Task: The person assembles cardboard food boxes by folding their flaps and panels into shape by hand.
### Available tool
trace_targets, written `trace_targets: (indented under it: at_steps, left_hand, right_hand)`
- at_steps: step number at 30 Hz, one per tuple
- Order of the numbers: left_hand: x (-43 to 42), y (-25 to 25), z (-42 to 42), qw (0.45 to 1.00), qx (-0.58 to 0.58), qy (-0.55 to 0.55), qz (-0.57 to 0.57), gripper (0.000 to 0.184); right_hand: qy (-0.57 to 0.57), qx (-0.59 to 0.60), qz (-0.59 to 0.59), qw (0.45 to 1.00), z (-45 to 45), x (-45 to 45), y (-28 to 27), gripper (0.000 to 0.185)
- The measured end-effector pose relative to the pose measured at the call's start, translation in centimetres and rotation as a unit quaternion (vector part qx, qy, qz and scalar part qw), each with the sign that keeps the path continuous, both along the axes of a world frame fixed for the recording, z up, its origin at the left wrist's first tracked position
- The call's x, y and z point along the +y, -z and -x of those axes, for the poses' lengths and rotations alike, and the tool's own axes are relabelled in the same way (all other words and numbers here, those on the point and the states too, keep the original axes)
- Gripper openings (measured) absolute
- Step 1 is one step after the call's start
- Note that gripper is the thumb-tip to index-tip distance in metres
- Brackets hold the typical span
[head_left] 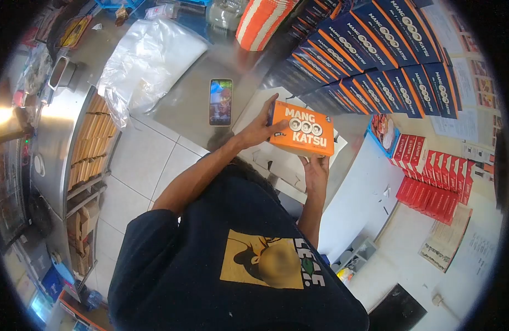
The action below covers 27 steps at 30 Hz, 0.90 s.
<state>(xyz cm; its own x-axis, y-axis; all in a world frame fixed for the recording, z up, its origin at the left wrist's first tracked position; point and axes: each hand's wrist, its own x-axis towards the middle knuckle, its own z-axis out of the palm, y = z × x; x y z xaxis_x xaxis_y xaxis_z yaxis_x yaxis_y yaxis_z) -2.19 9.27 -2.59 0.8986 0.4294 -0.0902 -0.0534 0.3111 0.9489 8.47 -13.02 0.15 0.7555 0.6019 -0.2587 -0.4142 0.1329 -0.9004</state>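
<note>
An orange box with dark blue sides [310, 144], printed "MANG KATSU", is held up over the metal counter. My left hand [260, 128] grips its left side, thumb across the printed face and fingers at the upper edge. The fingertips of my right hand [316, 170] support the bottom edge. Beneath the box lies a white sheet with dark marks [258, 160], partly covered. A phone with its screen lit [220, 102] rests on the counter to the left of the box.
Dark blue boxes [370, 52] stand stacked at the upper right, with red boxes [431, 171] below them. Clear plastic bags [149, 63] lie at the upper left, beside an orange-and-white striped item [264, 25]. A metal rack [89, 149] stands left.
</note>
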Motion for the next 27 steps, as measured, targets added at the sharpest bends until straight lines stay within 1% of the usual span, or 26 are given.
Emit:
trace_targets:
  at_steps: [1, 2, 3, 4, 5, 6, 7, 8, 9, 10, 11, 12, 13, 14, 15, 16, 17, 18, 20, 23, 24, 26, 27]
  left_hand:
    - [-0.1, -0.5, 0.1, 1.0, -0.019, 0.0, 0.004, 0.103]
    - [-0.3, -1.0, 0.3, 1.0, -0.019, -0.001, 0.005, 0.103]
    - [-0.3, -2.0, 0.5, 1.0, -0.019, 0.005, -0.014, 0.104]
    - [-0.3, -2.7, 0.7, 0.999, -0.019, 0.011, -0.034, 0.105]
    - [-0.2, -3.0, 0.7, 0.999, -0.019, 0.009, -0.034, 0.105]
    - [-0.2, -3.2, 0.6, 1.0, -0.016, 0.003, -0.002, 0.108]
    - [-0.3, -3.5, 0.6, 0.999, -0.014, -0.003, 0.031, 0.11]
    - [-0.3, -3.7, 0.7, 0.999, -0.015, -0.004, 0.031, 0.11]
    - [-0.3, -4.1, 1.0, 0.986, 0.026, -0.06, -0.156, 0.109]
    - [-0.3, -4.4, 1.2, 0.933, 0.068, -0.113, -0.336, 0.108]
    - [0.0, -4.7, 1.4, 0.932, 0.07, -0.114, -0.336, 0.108]
    - [0.3, -5.1, 1.5, 0.906, 0.05, -0.048, -0.419, 0.104]
    - [0.2, -5.9, 1.7, 0.889, 0.04, -0.012, -0.457, 0.102]
    - [0.1, -6.6, 1.8, 0.87, 0.027, 0.023, -0.492, 0.101]
    - [-0.5, -7.9, 1.9, 0.9, -0.009, 0.073, -0.43, 0.097]
    - [-1.0, -8.7, 2.0, 0.921, -0.044, 0.122, -0.366, 0.094]
    - [-1.6, -8.5, 2.1, 0.918, -0.026, 0.119, -0.378, 0.091]
    - [-1.7, -8.1, 2.2, 0.918, -0.027, 0.119, -0.378, 0.091]
    - [-1.8, -7.3, 2.4, 0.938, -0.021, 0.145, -0.313, 0.087]
    - [-1.9, -6.7, 2.7, 0.943, -0.032, 0.149, -0.294, 0.085]
    - [-2.0, -7.2, 2.9, 0.944, -0.031, 0.149, -0.293, 0.085]
    - [-2.7, -8.9, 2.8, 0.92, 0.055, 0.169, -0.35, 0.089]
    - [-2.9, -8.9, 2.8, 0.92, 0.056, 0.169, -0.35, 0.089]
  right_hand:
    - [0.0, -0.001, 0.001, 1.0, -0.2, 0.0, 0.4, 0.056]
    - [0.028, 0.002, -0.011, 1.0, -0.4, 0.0, 1.1, 0.053]
    - [0.056, 0.004, -0.024, 0.998, -0.4, 0.6, 0.9, 0.051]
    - [0.054, 0.004, -0.023, 0.998, -0.3, 1.0, 0.7, 0.051]
    - [0.077, 0.004, -0.042, 0.996, 0.0, 1.5, 0.5, 0.05]
    - [0.101, 0.003, -0.061, 0.993, 0.2, 1.9, -0.2, 0.049]
    - [0.101, 0.003, -0.061, 0.993, 0.1, 1.9, -0.6, 0.049]
    - [0.102, -0.039, -0.017, 0.994, -0.1, 1.9, -1.0, 0.048]
    - [0.102, -0.081, 0.028, 0.991, -0.5, 1.9, -1.5, 0.047]
    - [0.101, -0.08, 0.028, 0.991, -1.1, 1.5, -2.3, 0.047]
    - [0.035, -0.154, 0.084, 0.984, -1.7, 0.8, -3.3, 0.045]
    - [-0.03, -0.225, 0.139, 0.964, -1.9, 0.7, -4.4, 0.045]
    - [-0.053, -0.245, 0.168, 0.953, -1.5, 1.1, -5.9, 0.049]
    - [-0.051, -0.244, 0.171, 0.953, -1.0, 1.5, -7.6, 0.049]
    - [-0.133, -0.321, 0.218, 0.912, -0.3, 2.2, -9.3, 0.049]
    - [-0.214, -0.394, 0.261, 0.855, 0.4, 3.0, -10.7, 0.049]
    - [-0.211, -0.391, 0.283, 0.85, 1.3, 3.6, -11.8, 0.05]
    - [-0.211, -0.392, 0.283, 0.85, 1.4, 3.4, -11.9, 0.05]
    - [-0.218, -0.367, 0.248, 0.869, 1.4, 3.0, -11.8, 0.047]
    - [-0.226, -0.355, 0.251, 0.871, 1.3, 2.2, -11.3, 0.045]
    - [-0.227, -0.354, 0.252, 0.872, 1.5, 2.2, -11.1, 0.045]
    - [-0.194, -0.345, 0.238, 0.887, 1.8, 2.4, -10.9, 0.044]
    - [-0.195, -0.345, 0.238, 0.887, 1.7, 2.4, -10.8, 0.044]
